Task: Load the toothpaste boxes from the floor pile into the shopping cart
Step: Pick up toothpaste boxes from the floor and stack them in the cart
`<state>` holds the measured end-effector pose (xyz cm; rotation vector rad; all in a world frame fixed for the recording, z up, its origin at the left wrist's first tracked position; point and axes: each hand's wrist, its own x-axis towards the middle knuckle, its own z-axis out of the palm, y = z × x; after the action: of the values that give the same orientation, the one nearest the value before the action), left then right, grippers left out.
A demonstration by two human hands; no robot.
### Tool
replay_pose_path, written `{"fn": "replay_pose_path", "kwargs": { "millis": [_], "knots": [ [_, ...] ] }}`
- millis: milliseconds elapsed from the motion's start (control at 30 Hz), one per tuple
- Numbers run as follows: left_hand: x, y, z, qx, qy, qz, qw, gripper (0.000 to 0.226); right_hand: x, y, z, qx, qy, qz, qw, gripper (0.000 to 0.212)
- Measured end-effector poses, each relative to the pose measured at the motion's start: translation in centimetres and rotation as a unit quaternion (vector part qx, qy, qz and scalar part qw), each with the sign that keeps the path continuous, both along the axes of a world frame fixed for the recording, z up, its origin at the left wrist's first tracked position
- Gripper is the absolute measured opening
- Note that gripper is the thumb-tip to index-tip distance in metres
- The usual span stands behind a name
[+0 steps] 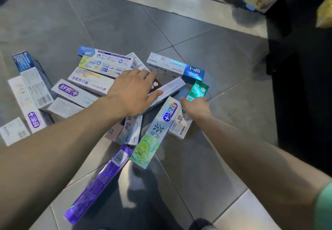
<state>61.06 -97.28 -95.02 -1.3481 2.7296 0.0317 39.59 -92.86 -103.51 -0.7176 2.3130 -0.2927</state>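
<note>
Dim, glare on tiles, blurred edges

The left hand (132,93) covers a brown box (156,85); the right hand's (196,108) fingers are hidden behind it.
</note>
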Motion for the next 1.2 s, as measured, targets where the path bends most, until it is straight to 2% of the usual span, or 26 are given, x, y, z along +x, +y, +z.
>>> {"fn": "replay_pose_path", "kwargs": {
  "millis": [167,333,400,500,667,900,1033,1200],
  "knots": [
    [-0.1,0.1,0.2,0.006,0.003,0.003,1.000,0.069,-1.0,1.0,0.0,-0.011,-0.046,-0.031,0.998,0.058],
    [-0.9,1.0,0.2,0.004,0.000,-0.018,1.000,0.076,-2.6,2.5,0.8,-0.013,-0.017,0.037,0.999,0.050],
    [-1.9,1.6,0.3,0.002,0.005,-0.032,0.999,0.070,-3.2,3.1,1.4,-0.030,-0.009,0.052,0.998,0.046],
    [-3.5,2.7,0.3,-0.001,0.019,-0.059,0.998,0.056,-3.8,3.8,3.0,-0.067,-0.010,0.055,0.996,0.051],
    [-5.2,5.3,-0.4,0.035,0.002,-0.084,0.996,0.049,-4.1,5.5,5.9,-0.098,-0.026,0.045,0.994,0.060],
    [-5.2,7.9,-2.6,0.133,-0.004,-0.001,0.991,0.053,-4.5,7.9,8.3,-0.098,-0.039,0.066,0.992,0.058],
    [-4.6,10.0,-4.9,0.149,-0.009,0.067,0.987,0.059,-4.3,9.1,8.4,-0.066,-0.028,0.099,0.992,0.059],
    [-4.1,11.6,-7.0,0.231,0.093,0.221,0.943,0.062,-3.6,9.8,8.2,-0.045,-0.030,0.116,0.992,0.059]
  ]
}}
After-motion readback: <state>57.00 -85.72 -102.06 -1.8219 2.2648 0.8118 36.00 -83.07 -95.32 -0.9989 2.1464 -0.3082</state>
